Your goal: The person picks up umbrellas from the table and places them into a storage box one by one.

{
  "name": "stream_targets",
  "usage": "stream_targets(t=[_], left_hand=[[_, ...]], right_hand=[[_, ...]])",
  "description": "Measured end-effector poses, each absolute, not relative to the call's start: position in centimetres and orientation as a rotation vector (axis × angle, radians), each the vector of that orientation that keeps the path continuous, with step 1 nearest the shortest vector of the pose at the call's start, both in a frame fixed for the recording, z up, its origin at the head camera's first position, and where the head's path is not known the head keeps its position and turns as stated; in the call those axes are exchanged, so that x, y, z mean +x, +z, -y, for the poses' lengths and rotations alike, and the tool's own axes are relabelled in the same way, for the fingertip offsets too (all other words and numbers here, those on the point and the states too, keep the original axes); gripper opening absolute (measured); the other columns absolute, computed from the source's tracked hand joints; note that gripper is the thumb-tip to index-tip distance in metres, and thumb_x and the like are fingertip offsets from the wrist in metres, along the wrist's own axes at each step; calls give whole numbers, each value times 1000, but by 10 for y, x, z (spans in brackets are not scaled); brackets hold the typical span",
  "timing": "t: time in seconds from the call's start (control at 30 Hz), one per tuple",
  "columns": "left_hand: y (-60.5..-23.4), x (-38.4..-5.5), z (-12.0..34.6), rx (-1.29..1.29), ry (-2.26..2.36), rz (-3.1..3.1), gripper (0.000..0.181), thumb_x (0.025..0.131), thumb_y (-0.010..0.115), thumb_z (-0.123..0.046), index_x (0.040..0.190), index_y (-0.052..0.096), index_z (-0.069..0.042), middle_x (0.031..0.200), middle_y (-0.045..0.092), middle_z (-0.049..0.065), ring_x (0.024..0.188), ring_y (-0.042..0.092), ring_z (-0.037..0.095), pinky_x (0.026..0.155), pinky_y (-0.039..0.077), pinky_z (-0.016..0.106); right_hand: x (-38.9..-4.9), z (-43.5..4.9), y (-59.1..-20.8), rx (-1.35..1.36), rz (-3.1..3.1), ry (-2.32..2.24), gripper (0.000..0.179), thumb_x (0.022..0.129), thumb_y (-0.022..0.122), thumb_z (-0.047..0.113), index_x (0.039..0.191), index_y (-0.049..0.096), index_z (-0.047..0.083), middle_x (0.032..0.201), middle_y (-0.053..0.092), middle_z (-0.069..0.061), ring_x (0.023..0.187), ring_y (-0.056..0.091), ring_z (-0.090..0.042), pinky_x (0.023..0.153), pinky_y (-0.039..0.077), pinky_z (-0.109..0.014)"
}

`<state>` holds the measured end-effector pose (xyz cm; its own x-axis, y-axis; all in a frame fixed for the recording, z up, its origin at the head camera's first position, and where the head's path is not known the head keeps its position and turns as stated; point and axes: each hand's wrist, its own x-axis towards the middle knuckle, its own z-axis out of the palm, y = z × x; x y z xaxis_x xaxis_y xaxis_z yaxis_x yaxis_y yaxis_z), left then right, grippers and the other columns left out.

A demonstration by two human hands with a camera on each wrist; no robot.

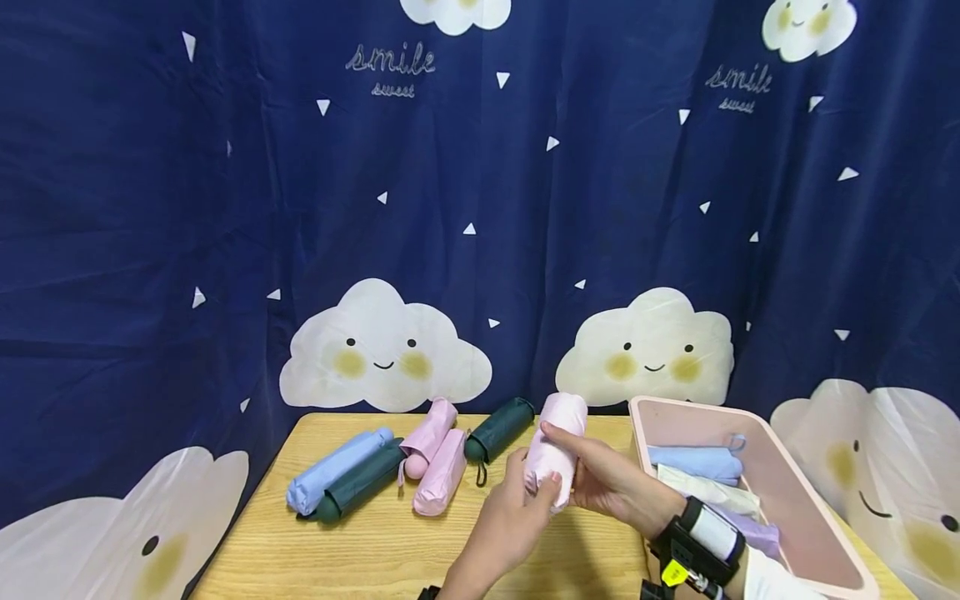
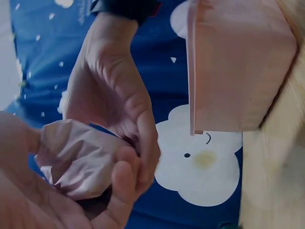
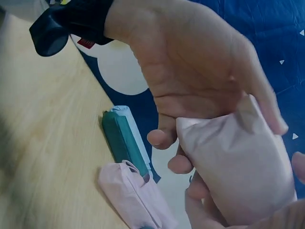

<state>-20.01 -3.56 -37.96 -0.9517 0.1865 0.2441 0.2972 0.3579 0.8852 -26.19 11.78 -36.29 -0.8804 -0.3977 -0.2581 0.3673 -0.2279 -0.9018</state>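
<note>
A pale pink folded umbrella (image 1: 556,450) in its fabric cover is held upright between both hands above the table. My left hand (image 1: 512,518) grips its lower end, thumb across the near side. My right hand (image 1: 618,483) holds it from the right with its thumb along the upper part; some of those fingers are hidden behind it. In the left wrist view, creased fabric at the end of the umbrella (image 2: 78,157) shows between the palms. The right wrist view shows the umbrella's cover (image 3: 238,162) with fingers around it.
Left on the wooden table (image 1: 300,558) lie a blue umbrella (image 1: 337,471), a dark green one (image 1: 363,482), two pink ones (image 1: 429,433) and another green one (image 1: 501,429). A pink bin (image 1: 813,508) at right contains blue, white and purple folded umbrellas. A blue curtain (image 1: 480,167) hangs behind.
</note>
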Motion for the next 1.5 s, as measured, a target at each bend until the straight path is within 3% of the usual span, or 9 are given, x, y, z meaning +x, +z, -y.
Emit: stream_targets(t=[0.17, 0.23, 0.5, 0.6, 0.83, 1.0, 1.17, 1.33, 1.5], left_hand=[[-375, -194, 35, -609, -1521, 2621, 62, 89, 51, -51, 136, 39, -12, 92, 59, -6, 79, 55, 7, 67, 43, 30], [-373, -194, 38, -686, -1523, 2646, 62, 89, 51, -49, 137, 38, -12, 86, 56, -11, 73, 53, 4, 63, 42, 26], [-380, -215, 52, -722, -1224, 2597, 40, 92, 52, -39, 125, 53, -16, 80, 58, -14, 64, 53, -1, 57, 42, 24], [-388, -234, 66, -571, -989, 2583, 38, 91, 55, -34, 123, 55, -12, 81, 59, -10, 67, 55, 5, 55, 42, 27], [-415, -271, 105, -240, -751, 2640, 41, 85, 63, -27, 115, 55, 0, 95, 59, 17, 83, 59, 33, 68, 47, 47], [-430, -281, 117, -102, -752, 2732, 40, 83, 63, -28, 107, 52, 3, 88, 53, 18, 79, 54, 36, 62, 44, 50], [-444, -287, 116, -44, -774, 2744, 40, 82, 63, -27, 101, 50, 5, 90, 52, 25, 81, 52, 42, 62, 43, 54], [-458, -294, 114, -5, -775, 2776, 46, 78, 68, -25, 102, 47, 9, 91, 48, 28, 81, 52, 43, 61, 44, 52], [-465, -299, 116, 40, -777, 2790, 50, 76, 71, -25, 103, 47, 10, 93, 45, 28, 83, 51, 44, 61, 44, 52]], right_hand=[[-262, -123, -365, -8, -1553, -2139, 59, 89, 60, 34, 123, 28, -2, 93, 56, -10, 81, 60, -19, 74, 50, -36], [-262, -126, -365, 6, -1566, -2136, 58, 88, 61, 34, 122, 30, -2, 90, 57, -10, 78, 61, -17, 70, 50, -32], [-263, -141, -352, 21, -1579, -2109, 54, 89, 60, 35, 119, 32, 0, 86, 58, -5, 73, 59, -13, 67, 49, -28], [-264, -148, -343, 12, -1589, -2094, 53, 88, 59, 37, 117, 33, 1, 85, 58, -4, 73, 59, -13, 67, 49, -30], [-265, -177, -326, -66, -1887, -2008, 50, 87, 62, 29, 118, 35, 0, 90, 61, -12, 75, 62, -20, 65, 50, -34], [-264, -207, -313, -170, -2166, -1835, 49, 86, 64, 26, 120, 39, 2, 94, 58, -16, 76, 59, -24, 62, 49, -37], [-265, -237, -301, -291, -2523, -1536, 64, 81, 70, 27, 131, 34, 7, 104, 53, -18, 82, 58, -28, 66, 49, -41], [-268, -258, -309, -569, -2924, -1092, 66, 70, 78, 22, 123, 45, 1, 90, 59, -10, 73, 56, -20, 61, 47, -35], [-270, -269, -322, -730, -3126, -702, 58, 59, 83, 28, 108, 55, 13, 77, 55, 5, 66, 51, -10, 56, 42, -26]])
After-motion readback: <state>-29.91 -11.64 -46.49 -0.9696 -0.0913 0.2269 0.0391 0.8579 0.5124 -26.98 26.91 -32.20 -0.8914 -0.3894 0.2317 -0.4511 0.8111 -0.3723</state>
